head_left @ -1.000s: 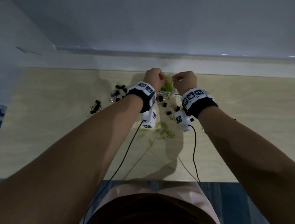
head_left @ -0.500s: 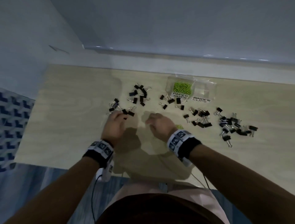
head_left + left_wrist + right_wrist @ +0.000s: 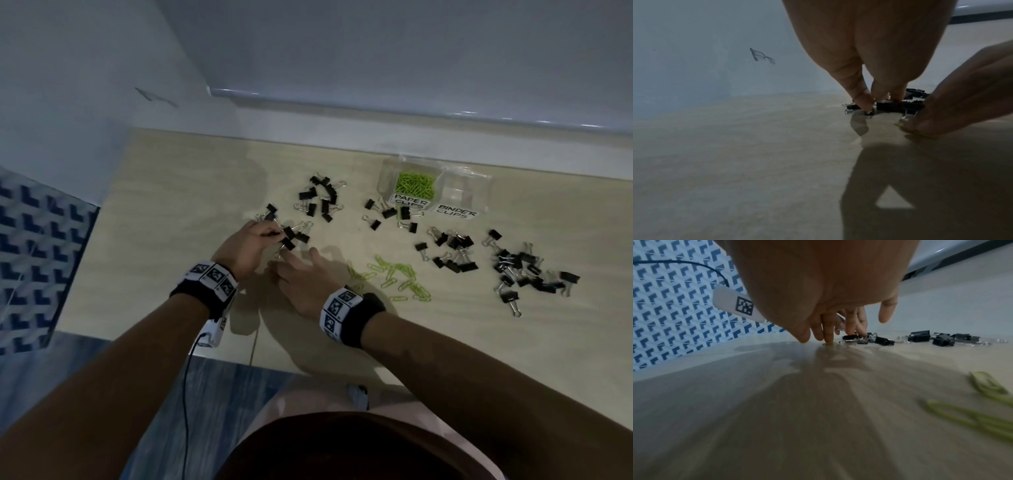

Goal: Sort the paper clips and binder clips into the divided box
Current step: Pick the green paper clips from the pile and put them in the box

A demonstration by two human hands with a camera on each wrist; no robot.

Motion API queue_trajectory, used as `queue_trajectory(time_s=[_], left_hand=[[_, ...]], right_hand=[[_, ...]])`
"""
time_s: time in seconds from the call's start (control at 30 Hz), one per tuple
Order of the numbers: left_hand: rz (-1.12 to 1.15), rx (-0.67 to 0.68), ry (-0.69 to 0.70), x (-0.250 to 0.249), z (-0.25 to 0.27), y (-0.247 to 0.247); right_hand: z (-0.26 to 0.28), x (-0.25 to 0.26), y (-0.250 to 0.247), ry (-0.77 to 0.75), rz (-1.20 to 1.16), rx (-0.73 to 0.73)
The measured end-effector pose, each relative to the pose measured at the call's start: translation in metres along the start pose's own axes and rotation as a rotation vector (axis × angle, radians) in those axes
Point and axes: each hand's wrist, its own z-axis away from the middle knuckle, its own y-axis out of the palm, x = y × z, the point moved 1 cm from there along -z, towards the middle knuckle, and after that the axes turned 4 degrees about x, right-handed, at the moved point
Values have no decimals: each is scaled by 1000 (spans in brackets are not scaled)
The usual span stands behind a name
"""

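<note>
The clear divided box stands at the back, with green paper clips in its "PAPER CLIPS" half; the "BINDER CLIPS" half looks bare. More green paper clips lie loose in the middle of the table. My left hand pinches a black binder clip at the edge of a small cluster. My right hand lies just beside it, with straight fingers pressing a single green paper clip onto the table.
Black binder clips lie in several groups: behind my left hand, in front of the box, and two piles at the right. A blue patterned surface borders the table's left edge; a wall runs along the back.
Both hands came back from the box to the near left of the table. My left hand reached into the binder clip cluster and pinched one; my right hand flattened onto a paper clip.
</note>
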Motion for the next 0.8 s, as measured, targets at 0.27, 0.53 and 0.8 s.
queue_trajectory(time_s=[0.27,0.53,0.8], left_hand=[[-5,-175,25,-14,1,13],[10,-135,189,-107,-56,7],[-247,94,218,-160,-108,24]], right_hand=[[77,-45,26,25,11,-26],[140,-107,28,294,-165,-185],[108,-148,0,606,-310,-149]])
